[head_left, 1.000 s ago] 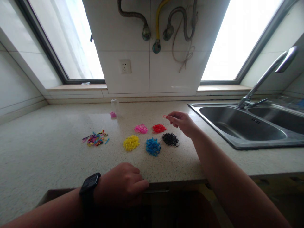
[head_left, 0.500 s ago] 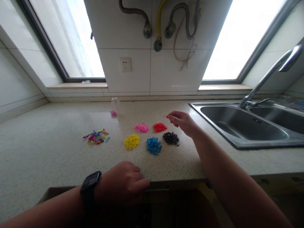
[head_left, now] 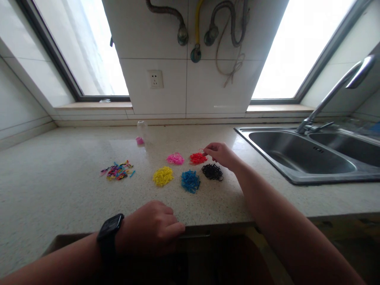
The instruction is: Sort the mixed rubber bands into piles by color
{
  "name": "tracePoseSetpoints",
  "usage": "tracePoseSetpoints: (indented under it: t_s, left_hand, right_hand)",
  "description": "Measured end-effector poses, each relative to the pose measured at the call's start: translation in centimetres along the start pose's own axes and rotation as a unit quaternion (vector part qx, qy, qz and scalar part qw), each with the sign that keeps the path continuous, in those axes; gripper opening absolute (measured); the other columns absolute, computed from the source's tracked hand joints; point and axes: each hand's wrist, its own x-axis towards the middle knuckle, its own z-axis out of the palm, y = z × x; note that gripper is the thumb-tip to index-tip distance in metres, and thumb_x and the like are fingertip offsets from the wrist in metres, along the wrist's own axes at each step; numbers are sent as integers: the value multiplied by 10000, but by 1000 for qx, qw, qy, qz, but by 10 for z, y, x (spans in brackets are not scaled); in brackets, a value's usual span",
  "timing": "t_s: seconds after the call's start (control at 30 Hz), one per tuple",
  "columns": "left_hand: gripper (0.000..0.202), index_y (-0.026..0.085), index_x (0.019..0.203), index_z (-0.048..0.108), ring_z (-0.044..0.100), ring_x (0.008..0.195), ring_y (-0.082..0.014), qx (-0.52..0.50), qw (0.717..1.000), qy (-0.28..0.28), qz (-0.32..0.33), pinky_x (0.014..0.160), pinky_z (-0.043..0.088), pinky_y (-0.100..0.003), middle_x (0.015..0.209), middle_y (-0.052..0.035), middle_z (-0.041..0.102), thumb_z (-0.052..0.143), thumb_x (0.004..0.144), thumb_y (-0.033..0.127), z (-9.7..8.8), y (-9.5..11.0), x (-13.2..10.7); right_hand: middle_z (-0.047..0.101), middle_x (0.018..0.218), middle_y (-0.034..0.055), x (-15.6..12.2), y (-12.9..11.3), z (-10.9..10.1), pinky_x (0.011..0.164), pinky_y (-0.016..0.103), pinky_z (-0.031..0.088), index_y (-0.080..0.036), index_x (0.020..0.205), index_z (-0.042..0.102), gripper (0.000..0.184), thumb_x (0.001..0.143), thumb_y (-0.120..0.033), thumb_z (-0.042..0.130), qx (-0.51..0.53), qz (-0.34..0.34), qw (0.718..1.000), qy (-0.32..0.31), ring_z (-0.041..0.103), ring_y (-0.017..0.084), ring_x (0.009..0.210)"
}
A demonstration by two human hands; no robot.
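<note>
My right hand [head_left: 221,155] reaches over the counter and pinches a small red rubber band [head_left: 202,151] just above the red pile [head_left: 197,158]. Around it lie sorted piles of bands: pink [head_left: 175,158], yellow [head_left: 163,176], blue [head_left: 190,181] and black [head_left: 212,172]. A mixed heap of coloured bands [head_left: 118,171] lies further left. My left hand [head_left: 151,227], with a black watch on the wrist, rests curled over the counter's front edge and holds nothing that I can see.
A speckled stone counter [head_left: 59,190] runs to a steel double sink [head_left: 299,156] with a tap [head_left: 335,93] on the right. A small clear bottle with a pink base [head_left: 141,132] stands near the back. Wall socket [head_left: 156,79] and hoses [head_left: 208,27] are above.
My right hand has come down and slightly left with the red band, from above the counter to just over the red pile. My left hand has stayed put.
</note>
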Motion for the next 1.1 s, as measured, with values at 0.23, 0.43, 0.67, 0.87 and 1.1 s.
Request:
tracePoseSetpoints:
  t_s: [0.23,0.43,0.67,0.87,1.1]
  left_hand:
    - [85,207,792,479,479,538,-152,-4,1000,-6,2,472,258,-337,614,26,560,515,862,175,-1,0,0]
    - [71,204,810,487,482,531,-142,-5,1000,5,9,463,275,-309,612,25,559,520,868,177,-1,-1,1]
    - [67,206,802,496,494,527,-150,-6,1000,0,7,453,297,-329,617,23,569,521,858,178,-1,0,1]
    - [82,204,795,491,510,531,-147,-5,1000,1,6,452,303,-325,613,23,570,520,865,173,-1,0,1]
    - [70,206,800,492,505,533,-151,-2,1000,-3,4,457,289,-338,619,22,574,522,858,182,-1,0,1]
  right_hand:
    - [665,624,25,4,11,5,428,230,352,-168,825,712,227,819,-387,656,-53,9,998,-12,504,101,466]
    - [613,570,5,6,14,5,437,239,352,-162,836,721,242,814,-392,648,-64,13,998,-7,497,106,456]
    - [573,549,-13,6,10,5,449,245,332,-161,837,720,252,817,-401,643,-68,13,998,-4,460,99,455]
    - [680,718,38,7,7,8,584,264,429,-161,837,720,249,813,-403,665,-49,-47,998,-9,555,131,619]
    - [672,699,36,8,5,15,559,257,412,-158,849,724,240,821,-393,682,-55,-58,995,-64,538,130,609]
